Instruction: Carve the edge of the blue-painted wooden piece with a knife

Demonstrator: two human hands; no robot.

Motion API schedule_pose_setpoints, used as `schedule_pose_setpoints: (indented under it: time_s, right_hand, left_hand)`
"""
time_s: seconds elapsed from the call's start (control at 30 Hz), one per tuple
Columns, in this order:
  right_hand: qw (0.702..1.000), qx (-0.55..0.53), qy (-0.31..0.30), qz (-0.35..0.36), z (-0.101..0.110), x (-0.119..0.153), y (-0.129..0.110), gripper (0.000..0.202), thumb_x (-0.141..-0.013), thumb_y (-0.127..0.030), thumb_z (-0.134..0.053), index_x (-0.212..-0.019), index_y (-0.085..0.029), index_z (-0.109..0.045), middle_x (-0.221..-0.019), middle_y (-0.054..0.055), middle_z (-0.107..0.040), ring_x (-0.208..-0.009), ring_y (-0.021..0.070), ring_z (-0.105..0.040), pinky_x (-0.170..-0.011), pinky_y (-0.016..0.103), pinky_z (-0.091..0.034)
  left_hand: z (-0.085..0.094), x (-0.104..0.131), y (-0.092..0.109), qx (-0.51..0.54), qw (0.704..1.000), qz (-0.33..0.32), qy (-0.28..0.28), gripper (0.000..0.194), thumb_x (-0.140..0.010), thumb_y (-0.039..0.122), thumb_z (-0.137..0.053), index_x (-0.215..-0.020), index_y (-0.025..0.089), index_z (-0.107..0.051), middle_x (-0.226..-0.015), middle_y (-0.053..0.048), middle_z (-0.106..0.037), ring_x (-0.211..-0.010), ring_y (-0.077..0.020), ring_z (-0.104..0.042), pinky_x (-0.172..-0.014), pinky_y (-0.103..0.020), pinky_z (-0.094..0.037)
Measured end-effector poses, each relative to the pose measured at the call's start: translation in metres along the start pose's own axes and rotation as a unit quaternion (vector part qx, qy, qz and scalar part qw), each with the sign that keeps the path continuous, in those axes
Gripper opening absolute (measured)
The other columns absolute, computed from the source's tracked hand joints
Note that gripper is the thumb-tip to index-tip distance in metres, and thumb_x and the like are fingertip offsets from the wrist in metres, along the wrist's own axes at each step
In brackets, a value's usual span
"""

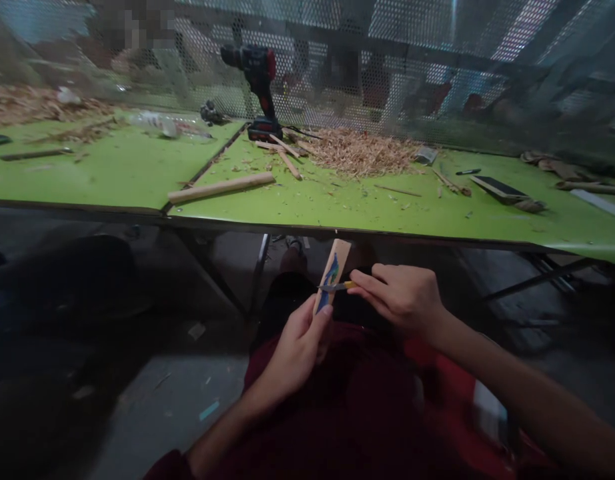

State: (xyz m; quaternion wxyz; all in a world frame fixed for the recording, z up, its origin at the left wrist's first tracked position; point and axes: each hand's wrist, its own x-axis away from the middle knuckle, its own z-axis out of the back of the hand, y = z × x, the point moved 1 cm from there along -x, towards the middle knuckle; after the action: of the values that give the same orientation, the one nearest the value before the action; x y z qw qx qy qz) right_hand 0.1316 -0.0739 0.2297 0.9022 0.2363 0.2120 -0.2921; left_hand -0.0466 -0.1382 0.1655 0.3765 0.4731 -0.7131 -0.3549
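Over my lap, my left hand (pixel 307 333) is closed round the lower end of a flat strip of wood (pixel 341 252). Blue and green marks colour the strip's upper face. My right hand (pixel 400 293) grips the yellow handle of a knife (pixel 332 288). Its narrow metal blade lies across the painted face of the wood, a little above my left thumb. Most of the handle is hidden inside my right fist.
Beyond my hands runs the edge of a green table (pixel 307 207). On it are a cordless drill (pixel 260 87), a pile of wood shavings (pixel 362 152), a wooden rod (pixel 222 187), a plastic bottle (pixel 170 124) and a dark phone-like slab (pixel 500 189). A perforated metal screen (pixel 327 73) stands behind.
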Motion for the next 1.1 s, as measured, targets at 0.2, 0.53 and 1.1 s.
schedule_pose_setpoints:
  time_s: [0.2, 0.53, 1.1]
  right_hand:
    - [0.999, 0.003, 0.006, 0.041, -0.007, -0.001, 0.01, 0.027, -0.096, -0.04, -0.054, -0.098, -0.022, -0.074, -0.063, 0.0, -0.058, -0.054, 0.0103, -0.041, -0.054, 0.029, -0.02]
    - [0.989, 0.014, 0.063, -0.13, 0.006, 0.01, 0.088, 0.025, -0.095, -0.03, -0.054, -0.096, -0.016, -0.075, -0.084, 0.008, -0.074, -0.07, 0.0178, -0.064, -0.058, 0.027, -0.037]
    - [0.998, -0.052, 0.006, -0.019, -0.016, 0.013, -0.007, 0.032, -0.098, -0.04, -0.049, -0.098, -0.022, -0.074, -0.064, -0.001, -0.059, -0.054, 0.0094, -0.046, -0.054, 0.027, -0.024]
  left_hand:
    - [0.001, -0.005, -0.003, 0.021, 0.999, 0.012, -0.023, 0.034, -0.089, 0.048, -0.057, -0.081, 0.021, -0.038, -0.058, 0.011, -0.027, -0.04, -0.0014, -0.019, -0.035, -0.014, -0.017]
    - [0.002, 0.015, -0.015, 0.007, 0.997, 0.052, -0.057, 0.037, -0.091, 0.049, -0.053, -0.077, 0.021, -0.035, -0.058, 0.01, -0.031, -0.042, -0.002, -0.023, -0.037, -0.015, -0.017]
    - [0.004, 0.003, -0.008, 0.051, 0.996, 0.063, -0.03, 0.031, -0.088, 0.047, -0.059, -0.09, 0.021, -0.043, -0.058, 0.011, -0.024, -0.043, -0.0023, -0.016, -0.038, -0.015, -0.013]
